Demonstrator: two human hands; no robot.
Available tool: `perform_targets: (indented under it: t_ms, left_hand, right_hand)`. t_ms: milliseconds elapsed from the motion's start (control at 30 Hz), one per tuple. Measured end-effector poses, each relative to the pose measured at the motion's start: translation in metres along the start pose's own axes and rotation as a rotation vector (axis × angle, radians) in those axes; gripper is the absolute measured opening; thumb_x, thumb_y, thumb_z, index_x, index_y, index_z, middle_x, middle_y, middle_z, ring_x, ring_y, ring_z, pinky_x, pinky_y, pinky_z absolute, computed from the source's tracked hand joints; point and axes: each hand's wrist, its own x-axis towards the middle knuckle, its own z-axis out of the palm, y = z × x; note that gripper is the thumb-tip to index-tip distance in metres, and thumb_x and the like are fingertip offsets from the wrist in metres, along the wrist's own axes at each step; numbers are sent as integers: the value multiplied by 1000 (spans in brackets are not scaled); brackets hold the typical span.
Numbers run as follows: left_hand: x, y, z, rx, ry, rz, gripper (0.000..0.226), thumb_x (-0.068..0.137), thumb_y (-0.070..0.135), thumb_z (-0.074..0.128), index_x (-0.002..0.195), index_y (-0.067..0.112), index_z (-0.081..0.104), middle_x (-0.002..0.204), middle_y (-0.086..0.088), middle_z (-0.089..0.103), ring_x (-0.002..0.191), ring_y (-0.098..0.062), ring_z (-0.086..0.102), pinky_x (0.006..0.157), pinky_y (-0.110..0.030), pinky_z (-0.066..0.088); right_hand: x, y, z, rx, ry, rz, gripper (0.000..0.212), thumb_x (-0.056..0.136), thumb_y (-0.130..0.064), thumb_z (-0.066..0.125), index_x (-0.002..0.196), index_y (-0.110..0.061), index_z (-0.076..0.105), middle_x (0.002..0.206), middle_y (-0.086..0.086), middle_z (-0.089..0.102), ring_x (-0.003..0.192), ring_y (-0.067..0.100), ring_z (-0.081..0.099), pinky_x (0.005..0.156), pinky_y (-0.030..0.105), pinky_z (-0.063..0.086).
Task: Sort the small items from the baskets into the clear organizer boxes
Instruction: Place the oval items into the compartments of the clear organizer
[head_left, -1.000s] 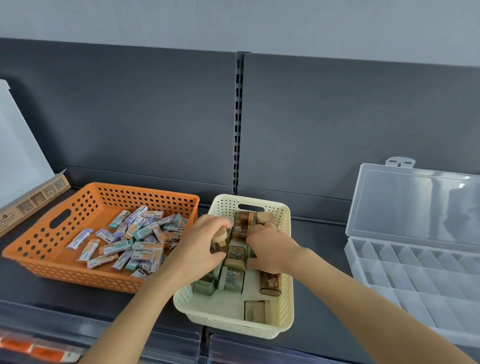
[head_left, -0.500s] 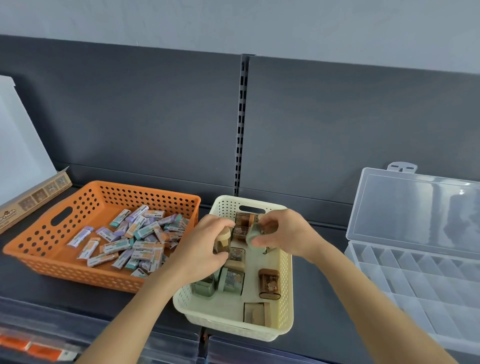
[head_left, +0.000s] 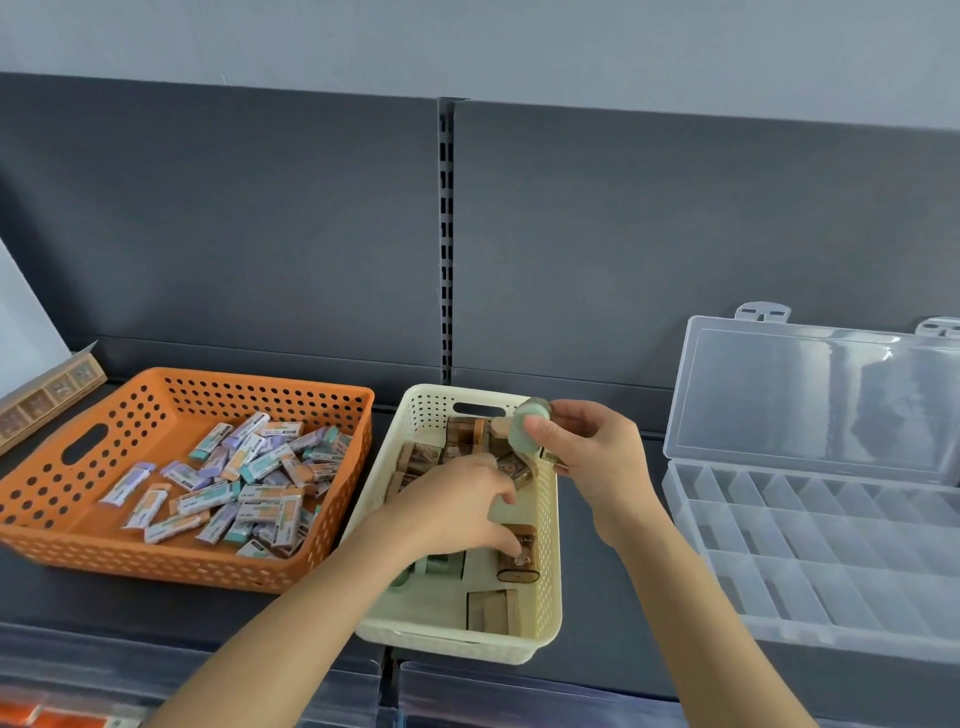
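A cream basket (head_left: 551, 571) in the middle holds several small brown and green stamp-like items (head_left: 519, 553). My right hand (head_left: 597, 460) is raised over the basket's far right corner and pinches one green-capped item (head_left: 529, 427). My left hand (head_left: 457, 512) lies palm down inside the basket with its fingers curled over the items; whether it grips one is hidden. An orange basket (head_left: 270, 385) on the left holds several wrapped erasers (head_left: 249, 483). The clear organizer box (head_left: 831, 545) stands open at the right, and its compartments look bare.
The organizer's lid (head_left: 810, 395) leans upright against the dark back panel. A cardboard display box (head_left: 47, 395) sits at the far left. Clear bins (head_left: 104, 675) line the shelf edge below the baskets.
My right hand has lifted the green-capped item up and to the right, out over the basket's rim. My left hand has dropped lower into the cream basket.
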Motion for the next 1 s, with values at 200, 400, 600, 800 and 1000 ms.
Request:
perform_targets:
  t_ms: [200, 400, 600, 800, 1000]
  left_hand:
    - [8, 10, 8, 221, -93, -27, 73, 65, 65, 70, 123, 22, 59, 117, 5, 50, 102, -18, 53, 83, -39, 51]
    - [6, 15, 9, 191, -93, -11, 34, 68, 53, 70, 78, 21, 63, 80, 4, 60, 74, -17, 58, 66, -36, 54]
    - [3, 6, 6, 67, 23, -26, 34, 68, 50, 68, 89, 26, 59, 79, 10, 61, 71, -8, 58, 58, -25, 48]
    - [-4, -5, -5, -129, 168, -72, 41, 69, 48, 71, 95, 30, 47, 92, 14, 62, 84, -5, 60, 72, -32, 55]
    - [-8, -15, -4, -185, 234, -42, 59, 76, 36, 73, 129, 31, 49, 115, 15, 51, 101, -4, 52, 85, -23, 48]
  right_hand:
    - [-7, 8, -6, 39, 29, 54, 30, 76, -34, 77, 101, -19, 70, 89, -6, 72, 81, 8, 67, 62, 21, 51]
    - [-14, 14, -10, 81, 42, 83, 28, 77, -33, 75, 100, -19, 70, 86, -8, 72, 75, 3, 66, 59, 17, 47]
    - [-16, 15, -16, 94, 74, 74, 24, 78, -33, 74, 99, -20, 70, 82, -10, 70, 69, 1, 62, 58, 18, 46]
    - [-19, 16, -14, 74, 59, 67, 22, 81, -35, 72, 96, -21, 71, 85, -9, 71, 73, 4, 62, 58, 19, 46]
    - [-21, 18, -12, 72, 81, 78, 21, 82, -35, 71, 97, -20, 70, 87, -8, 71, 78, 7, 64, 60, 21, 49]
